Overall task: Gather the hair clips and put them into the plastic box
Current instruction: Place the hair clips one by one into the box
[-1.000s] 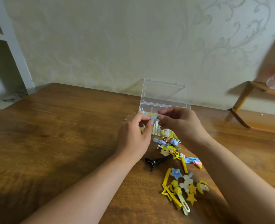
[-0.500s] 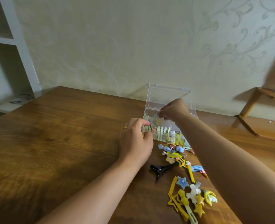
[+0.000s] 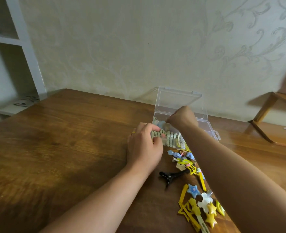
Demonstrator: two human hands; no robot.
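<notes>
Hair clip (image 3: 161, 123) pinched over plastic box (image 3: 211, 130); right hand (image 3: 182, 117).

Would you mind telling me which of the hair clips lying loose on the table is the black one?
The black claw clip, lying just below the left hand. The other loose clips are yellow, blue or white; it alone is dark.

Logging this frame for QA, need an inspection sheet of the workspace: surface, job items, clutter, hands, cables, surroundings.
Surface: brown wooden table, bare on the left.
Job's things: clear plastic box near the wall, lid upright, pale clips lined along its front; loose hair clips in a trail toward the near right, black claw clip among them.
Clutter: nothing seen.
Hands: left hand grips the box's front left; right hand over the box, fingers curled, contents hidden.
Cables: nothing seen.
Surroundings: patterned wall, white shelf left, wooden stand right.
</notes>
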